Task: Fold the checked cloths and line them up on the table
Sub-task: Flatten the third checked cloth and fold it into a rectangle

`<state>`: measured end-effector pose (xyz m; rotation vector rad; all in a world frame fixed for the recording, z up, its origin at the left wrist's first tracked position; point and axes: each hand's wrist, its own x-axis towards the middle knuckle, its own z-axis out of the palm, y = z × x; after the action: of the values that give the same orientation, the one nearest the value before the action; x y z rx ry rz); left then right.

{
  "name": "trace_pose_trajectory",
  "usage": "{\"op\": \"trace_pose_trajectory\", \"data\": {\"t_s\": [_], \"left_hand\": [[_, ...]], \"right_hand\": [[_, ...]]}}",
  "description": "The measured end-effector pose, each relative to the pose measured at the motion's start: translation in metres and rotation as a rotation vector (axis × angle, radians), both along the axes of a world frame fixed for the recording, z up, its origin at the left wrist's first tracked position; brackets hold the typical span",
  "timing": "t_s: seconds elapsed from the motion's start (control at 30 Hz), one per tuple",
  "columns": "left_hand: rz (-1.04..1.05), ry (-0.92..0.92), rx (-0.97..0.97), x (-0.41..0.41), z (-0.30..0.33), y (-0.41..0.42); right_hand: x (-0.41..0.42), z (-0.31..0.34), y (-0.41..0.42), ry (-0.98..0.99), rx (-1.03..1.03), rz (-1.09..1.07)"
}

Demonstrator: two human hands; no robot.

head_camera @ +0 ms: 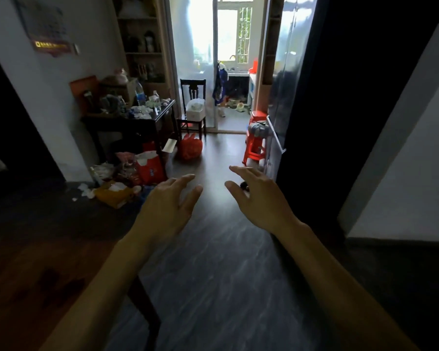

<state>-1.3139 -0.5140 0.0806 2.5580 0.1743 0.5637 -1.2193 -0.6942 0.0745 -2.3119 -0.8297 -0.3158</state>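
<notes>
Head view shows two bare arms held out over a dark wood floor (213, 262). The left hand (167, 206) and the right hand (259, 198) float side by side, palms down, with a gap between them. The fingers (188, 178) on both hands are spread wide and hold nothing. No checked cloths can be seen. A brown desk (31, 282) sits low on the left, under the left arm. Far back, a dark side table (127, 120) is piled with bottles and clutter. A dark chair (193, 107) stands by the bright glass door, and a red stool (256, 145) stands on the right.
</notes>
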Motion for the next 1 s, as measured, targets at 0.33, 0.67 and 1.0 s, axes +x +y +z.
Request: {"op": "trace_pose_trajectory", "data": {"t_s": [0.33,0.67,1.0], "left_hand": [[0.258,-0.022,-0.091,0.146,-0.043,0.132],[0.417,0.052,-0.141,0.226,-0.051,0.269],[0.664,0.112,-0.132,0.308,-0.082,0.391]], "right_hand": [[0.161,-0.025,0.142,0.012,-0.097,0.165],[0.282,-0.032,0.309,0.011,-0.125,0.398],[0.399,-0.076,0.485,0.016,-0.127,0.675]]}}
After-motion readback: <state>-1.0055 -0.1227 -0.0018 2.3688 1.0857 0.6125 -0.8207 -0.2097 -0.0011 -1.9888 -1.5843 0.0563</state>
